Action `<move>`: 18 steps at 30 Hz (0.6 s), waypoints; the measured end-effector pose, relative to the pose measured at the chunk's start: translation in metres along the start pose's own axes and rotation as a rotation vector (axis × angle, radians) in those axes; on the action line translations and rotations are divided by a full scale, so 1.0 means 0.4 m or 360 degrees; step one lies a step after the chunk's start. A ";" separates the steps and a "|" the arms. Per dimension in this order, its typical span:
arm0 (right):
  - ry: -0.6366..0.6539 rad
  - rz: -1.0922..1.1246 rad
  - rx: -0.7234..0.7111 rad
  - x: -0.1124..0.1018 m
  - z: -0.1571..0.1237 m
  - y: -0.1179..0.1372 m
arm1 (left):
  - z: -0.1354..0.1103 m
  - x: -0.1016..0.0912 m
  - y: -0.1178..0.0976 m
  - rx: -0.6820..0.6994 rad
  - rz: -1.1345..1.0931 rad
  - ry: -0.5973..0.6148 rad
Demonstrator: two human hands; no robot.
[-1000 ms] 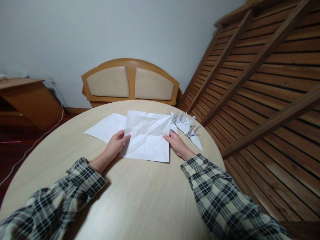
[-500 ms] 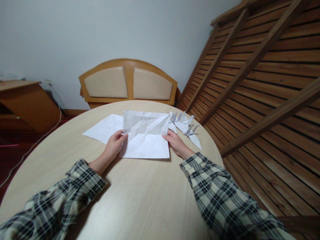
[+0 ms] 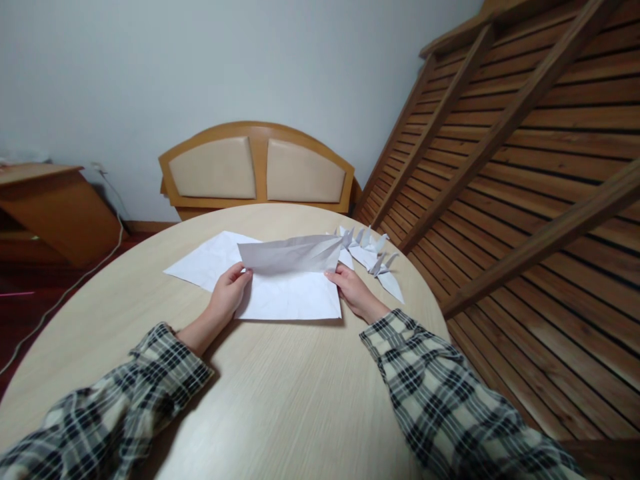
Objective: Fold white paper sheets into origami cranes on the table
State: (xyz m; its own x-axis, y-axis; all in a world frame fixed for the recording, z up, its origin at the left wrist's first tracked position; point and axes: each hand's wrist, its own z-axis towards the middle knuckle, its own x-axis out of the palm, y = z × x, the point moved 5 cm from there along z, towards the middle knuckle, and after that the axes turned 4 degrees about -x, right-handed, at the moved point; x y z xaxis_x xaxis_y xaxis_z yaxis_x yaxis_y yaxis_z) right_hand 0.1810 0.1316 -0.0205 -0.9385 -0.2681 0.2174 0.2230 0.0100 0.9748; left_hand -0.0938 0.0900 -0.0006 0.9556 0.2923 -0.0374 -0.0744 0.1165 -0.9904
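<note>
A creased white sheet of paper is held between both hands over the table. Its far half bends up along a crosswise crease and leans toward me, while the near half lies low and nearly flat. My left hand pinches the left edge near the crease, thumb on top. On the opposite edge my right hand grips in the same way. The fingers beneath the sheet are hidden. Behind my left hand, another white sheet lies flat, partly covered. Several folded paper cranes stand beyond my right hand.
The round pale wooden table fills the foreground. A headboard with beige panels stands behind it against the wall. Wooden slats lean at the right. On the left are a wooden desk and a white cable.
The far half of the held sheet has tipped toward me and now shows as a narrower band. Both hands keep their grip in nearly the same place.
</note>
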 end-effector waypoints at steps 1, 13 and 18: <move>0.0017 0.0006 -0.0005 0.003 0.000 0.001 | 0.002 -0.001 0.002 -0.0007 -0.0009 -0.0012; -0.0030 -0.0045 -0.0010 0.008 -0.012 0.025 | -0.020 0.003 -0.029 -0.0077 -0.0211 0.0176; -0.0036 -0.0043 0.0028 0.008 -0.014 0.023 | -0.023 0.004 -0.030 -0.0147 -0.0261 0.0129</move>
State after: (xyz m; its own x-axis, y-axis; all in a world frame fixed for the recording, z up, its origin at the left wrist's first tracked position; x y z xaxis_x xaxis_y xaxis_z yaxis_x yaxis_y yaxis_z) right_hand 0.1814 0.1256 -0.0112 -0.9499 -0.2467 0.1916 0.1928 0.0198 0.9810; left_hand -0.0886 0.0805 0.0102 0.9729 0.1986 0.1182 0.1068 0.0673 -0.9920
